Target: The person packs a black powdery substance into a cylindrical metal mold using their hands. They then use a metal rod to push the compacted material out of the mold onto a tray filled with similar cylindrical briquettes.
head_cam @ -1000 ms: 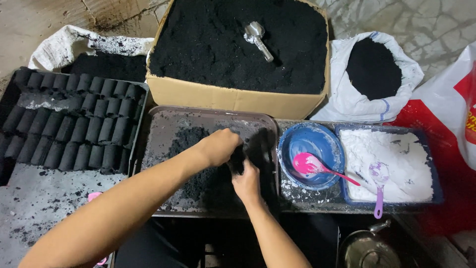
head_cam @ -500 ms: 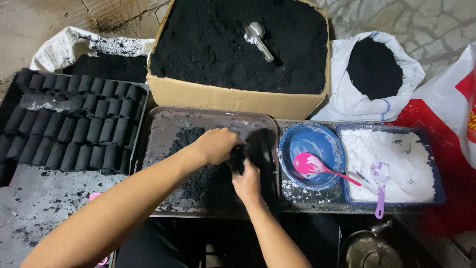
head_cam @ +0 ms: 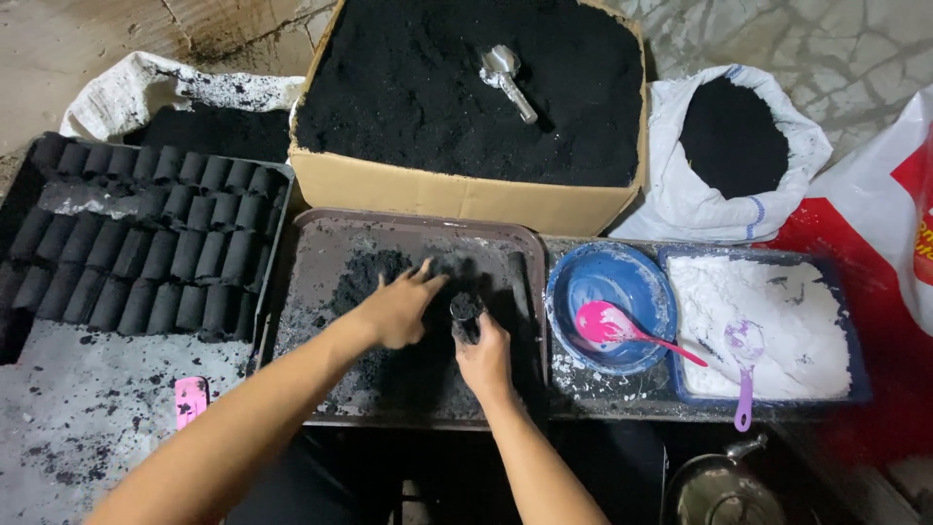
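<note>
**Small dark mould held upright over a tray of black powder**

The right hand has its grip closed around a small dark cylinder mould, held upright above the middle of the shallow metal tray, its open top packed with black powder. The left hand lies open and flat, fingers spread, on the loose black powder just beside the mould, gripping nothing.

The powder looks fine, dry and crumbly (it would likely spill at any tilt), so the mould seems best taken round its stiff sides and kept level. It looks light.

To the left, a dark tray holds rows of pressed black cylinders, matte and probably brittle. Behind, a cardboard box brims with the same powder, a metal scoop resting in it. To the right sit a blue bowl with a pink spoon, and a blue tray of white powder with a purple spoon.
</note>
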